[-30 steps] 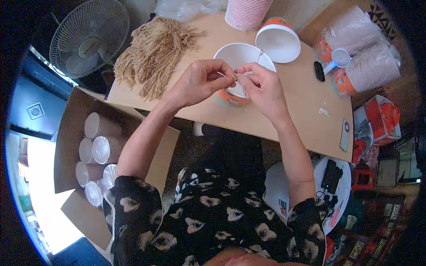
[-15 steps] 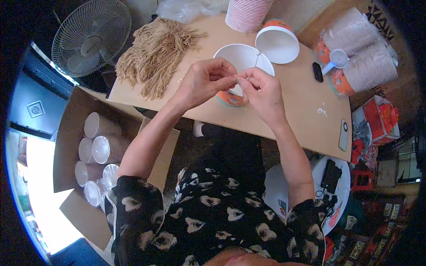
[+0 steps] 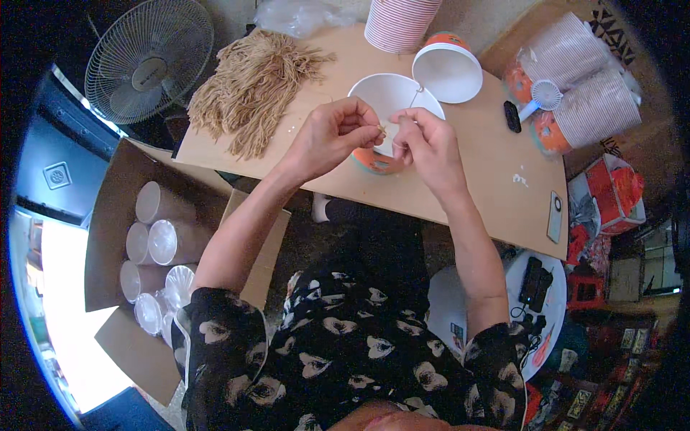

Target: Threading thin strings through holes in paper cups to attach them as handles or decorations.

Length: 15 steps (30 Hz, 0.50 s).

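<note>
Both hands meet over an orange-and-white paper bucket (image 3: 392,100) that lies on its side on the wooden table (image 3: 467,194). My left hand (image 3: 330,136) and my right hand (image 3: 428,144) pinch the ends of a thin tan string (image 3: 382,131) at the bucket's rim. A string or wire runs from the bucket up toward a second bucket (image 3: 447,70) lying just behind it. A pile of tan string handles (image 3: 255,86) lies to the left on the table.
A stack of paper buckets (image 3: 399,21) stands at the back; wrapped bucket stacks (image 3: 582,79) lie right. A small hand fan (image 3: 543,97), a black object (image 3: 512,116) and a phone (image 3: 555,215) lie on the table. A floor fan (image 3: 147,61) and a box of cup stacks (image 3: 154,251) are left.
My hands stay together at the bucket's rim; the fingers have shifted slightly on the string. The buckets have not moved.
</note>
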Tool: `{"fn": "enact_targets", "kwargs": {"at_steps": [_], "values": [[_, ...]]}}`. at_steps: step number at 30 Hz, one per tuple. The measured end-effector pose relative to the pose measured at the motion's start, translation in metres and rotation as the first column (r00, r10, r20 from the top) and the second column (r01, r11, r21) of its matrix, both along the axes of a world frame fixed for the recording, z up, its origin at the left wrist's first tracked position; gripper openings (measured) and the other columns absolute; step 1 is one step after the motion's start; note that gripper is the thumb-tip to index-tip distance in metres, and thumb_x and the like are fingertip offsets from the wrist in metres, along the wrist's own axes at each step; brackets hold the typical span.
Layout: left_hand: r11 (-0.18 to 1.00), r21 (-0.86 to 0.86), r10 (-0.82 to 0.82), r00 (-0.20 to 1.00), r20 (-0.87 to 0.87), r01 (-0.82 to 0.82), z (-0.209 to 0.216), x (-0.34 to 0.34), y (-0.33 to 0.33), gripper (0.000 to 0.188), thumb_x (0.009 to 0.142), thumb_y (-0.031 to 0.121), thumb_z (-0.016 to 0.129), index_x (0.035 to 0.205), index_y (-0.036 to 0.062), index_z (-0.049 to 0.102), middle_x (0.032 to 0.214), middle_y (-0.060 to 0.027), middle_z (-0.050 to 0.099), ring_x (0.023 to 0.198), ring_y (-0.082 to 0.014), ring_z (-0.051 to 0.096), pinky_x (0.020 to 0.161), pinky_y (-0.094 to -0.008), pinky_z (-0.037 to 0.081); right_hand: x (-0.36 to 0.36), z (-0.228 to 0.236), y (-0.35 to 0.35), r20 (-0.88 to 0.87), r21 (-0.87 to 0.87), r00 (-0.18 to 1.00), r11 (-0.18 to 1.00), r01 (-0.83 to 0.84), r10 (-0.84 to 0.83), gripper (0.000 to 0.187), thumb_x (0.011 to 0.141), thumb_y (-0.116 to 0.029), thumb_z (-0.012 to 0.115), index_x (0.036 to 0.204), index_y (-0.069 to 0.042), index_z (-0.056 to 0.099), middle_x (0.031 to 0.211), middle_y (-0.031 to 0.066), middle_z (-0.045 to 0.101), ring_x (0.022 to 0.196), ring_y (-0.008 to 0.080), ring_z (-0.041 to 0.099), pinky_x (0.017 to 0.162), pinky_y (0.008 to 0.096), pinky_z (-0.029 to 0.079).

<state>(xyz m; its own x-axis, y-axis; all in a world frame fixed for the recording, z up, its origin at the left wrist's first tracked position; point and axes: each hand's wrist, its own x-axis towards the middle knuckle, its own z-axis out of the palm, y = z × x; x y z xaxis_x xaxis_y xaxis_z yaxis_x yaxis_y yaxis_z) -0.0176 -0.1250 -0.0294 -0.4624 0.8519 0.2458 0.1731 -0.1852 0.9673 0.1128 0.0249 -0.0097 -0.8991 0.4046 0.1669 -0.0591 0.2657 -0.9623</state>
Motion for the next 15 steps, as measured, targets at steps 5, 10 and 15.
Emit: {"fn": "enact_targets", "kwargs": {"at_steps": [5, 10, 15], "values": [[1.000, -0.010, -0.018, 0.999, 0.036, 0.018, 0.0030, 0.0030, -0.0010, 0.013, 0.095, 0.008, 0.064, 0.099, -0.0030, 0.060, 0.094, -0.0074, 0.069, 0.091, -0.0134, 0.067, 0.083, -0.0271, 0.055, 0.0011, 0.0010, -0.0028, -0.009, 0.070, 1.000, 0.997, -0.024, 0.024, 0.013, 0.096, -0.009, 0.060, 0.096, 0.003, 0.063, 0.067, 0.0009, 0.060, 0.059, 0.0054, 0.054, 0.053, 0.0229, 0.043], [0.998, -0.056, -0.031, 0.998, -0.055, 0.028, 0.0051, 0.0040, -0.0018, 0.016, 0.095, 0.009, 0.064, 0.106, -0.0029, 0.060, 0.096, -0.0072, 0.069, 0.092, -0.0135, 0.067, 0.084, -0.0278, 0.055, -0.0003, -0.0039, -0.0031, -0.032, 0.104, 0.999, 0.994, -0.022, 0.025, 0.011, 0.095, -0.008, 0.060, 0.092, 0.003, 0.062, 0.067, 0.0002, 0.060, 0.059, 0.0046, 0.052, 0.053, 0.0229, 0.042], [1.000, -0.019, -0.012, 0.999, -0.035, 0.012, 0.0018, 0.0055, -0.0020, 0.017, 0.095, 0.008, 0.064, 0.107, -0.0032, 0.061, 0.097, -0.0073, 0.069, 0.092, -0.0125, 0.067, 0.084, -0.0268, 0.055, -0.0002, -0.0009, 0.0004, -0.093, 0.083, 0.993, 0.993, 0.084, -0.076, 0.014, 0.098, -0.010, 0.056, 0.092, 0.002, 0.058, 0.068, 0.0000, 0.057, 0.061, 0.0059, 0.052, 0.056, 0.0237, 0.044]]}}
